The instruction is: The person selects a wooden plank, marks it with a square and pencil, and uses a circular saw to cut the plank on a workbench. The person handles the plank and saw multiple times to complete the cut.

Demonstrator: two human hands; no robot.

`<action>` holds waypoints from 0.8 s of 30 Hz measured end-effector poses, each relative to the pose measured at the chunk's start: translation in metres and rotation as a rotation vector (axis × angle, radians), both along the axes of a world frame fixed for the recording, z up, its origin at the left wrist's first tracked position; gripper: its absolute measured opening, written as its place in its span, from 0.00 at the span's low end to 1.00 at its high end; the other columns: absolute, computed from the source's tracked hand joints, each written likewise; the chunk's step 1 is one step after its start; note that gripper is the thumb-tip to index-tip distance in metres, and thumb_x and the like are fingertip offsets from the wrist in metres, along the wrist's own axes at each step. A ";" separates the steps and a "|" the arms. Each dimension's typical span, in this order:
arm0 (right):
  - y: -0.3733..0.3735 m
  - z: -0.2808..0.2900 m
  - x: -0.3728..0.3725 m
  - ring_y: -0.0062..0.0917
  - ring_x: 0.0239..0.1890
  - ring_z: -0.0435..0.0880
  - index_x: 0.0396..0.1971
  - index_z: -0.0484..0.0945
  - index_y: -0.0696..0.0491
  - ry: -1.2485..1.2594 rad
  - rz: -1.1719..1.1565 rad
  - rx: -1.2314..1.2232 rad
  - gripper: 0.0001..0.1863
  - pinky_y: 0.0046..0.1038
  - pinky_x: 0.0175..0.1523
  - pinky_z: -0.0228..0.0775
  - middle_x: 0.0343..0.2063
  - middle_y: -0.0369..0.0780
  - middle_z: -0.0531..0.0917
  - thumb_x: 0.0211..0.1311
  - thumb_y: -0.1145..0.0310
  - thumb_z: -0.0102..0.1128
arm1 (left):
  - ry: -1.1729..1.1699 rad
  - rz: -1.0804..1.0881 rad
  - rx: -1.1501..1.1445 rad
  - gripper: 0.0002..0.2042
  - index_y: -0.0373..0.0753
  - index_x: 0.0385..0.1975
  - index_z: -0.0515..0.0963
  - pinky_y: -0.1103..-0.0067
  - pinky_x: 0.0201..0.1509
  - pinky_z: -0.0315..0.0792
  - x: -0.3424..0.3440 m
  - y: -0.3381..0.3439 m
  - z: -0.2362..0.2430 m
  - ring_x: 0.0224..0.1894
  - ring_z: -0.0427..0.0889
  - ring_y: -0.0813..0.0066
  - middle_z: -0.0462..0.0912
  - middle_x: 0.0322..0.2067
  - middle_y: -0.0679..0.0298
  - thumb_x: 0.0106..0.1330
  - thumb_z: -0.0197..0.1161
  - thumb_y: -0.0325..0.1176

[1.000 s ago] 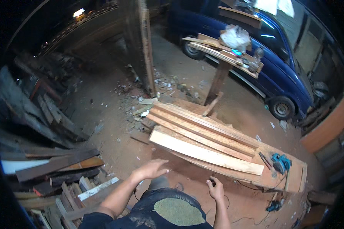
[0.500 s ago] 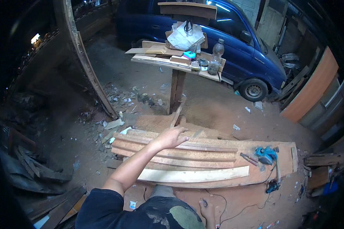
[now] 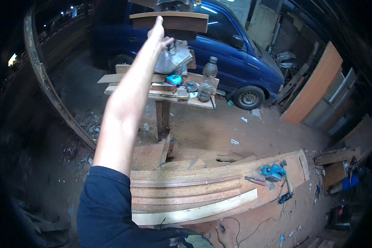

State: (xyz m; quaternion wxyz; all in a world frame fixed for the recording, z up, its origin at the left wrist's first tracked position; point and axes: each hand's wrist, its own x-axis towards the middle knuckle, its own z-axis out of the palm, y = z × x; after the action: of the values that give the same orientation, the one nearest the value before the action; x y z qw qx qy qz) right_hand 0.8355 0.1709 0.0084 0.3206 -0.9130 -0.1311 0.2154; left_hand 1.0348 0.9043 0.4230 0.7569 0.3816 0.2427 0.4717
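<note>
My left hand is raised at the end of an outstretched arm, in front of the upper wooden shelf. Its fingers are apart and nothing shows in them; whether it touches the shelf I cannot tell. Below it, on the lower shelf, are crumpled papers, a turquoise tape measure, a dark disc and a clear plastic bottle. My right hand hangs low at the bottom edge, its fingers curled around something dark that is too small to make out.
A low wooden bench holds long wooden strips, a pale curved strip, pliers and a blue power planer with its cord trailing to the ground. A blue van stands behind the shelves; an orange-brown panel leans at right.
My left hand has risen from above the bench strips to the upper shelf. The view has tilted up and turned right. My right hand stays low and curled.
</note>
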 end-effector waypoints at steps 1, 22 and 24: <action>-0.001 -0.010 -0.001 0.33 0.36 0.88 0.48 0.80 0.63 0.002 -0.023 0.033 0.22 0.30 0.45 0.79 0.33 0.50 0.87 0.61 0.62 0.68 | -0.067 0.066 0.004 0.43 0.32 0.67 0.61 0.46 0.60 0.72 0.007 0.027 0.008 0.61 0.73 0.43 0.64 0.65 0.47 0.62 0.65 0.59; -0.025 -0.036 0.010 0.38 0.42 0.87 0.47 0.82 0.63 0.011 -0.072 -0.014 0.22 0.33 0.47 0.79 0.39 0.53 0.86 0.62 0.59 0.66 | -0.109 0.101 -0.084 0.29 0.46 0.53 0.75 0.61 0.45 0.80 -0.015 0.004 0.041 0.49 0.81 0.61 0.81 0.49 0.59 0.68 0.36 0.60; -0.029 -0.043 0.009 0.39 0.43 0.87 0.47 0.81 0.62 0.025 -0.074 -0.002 0.23 0.33 0.48 0.79 0.39 0.53 0.86 0.62 0.58 0.66 | -0.041 0.133 -0.084 0.33 0.41 0.56 0.72 0.59 0.47 0.79 -0.027 0.015 0.022 0.50 0.79 0.59 0.78 0.50 0.55 0.64 0.45 0.63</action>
State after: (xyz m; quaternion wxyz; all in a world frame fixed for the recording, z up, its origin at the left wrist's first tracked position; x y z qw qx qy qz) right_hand 0.8444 0.1421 -0.0347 0.3289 -0.9148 -0.0930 0.2151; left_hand 1.0080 0.9198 0.4453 0.7440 0.3228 0.2717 0.5181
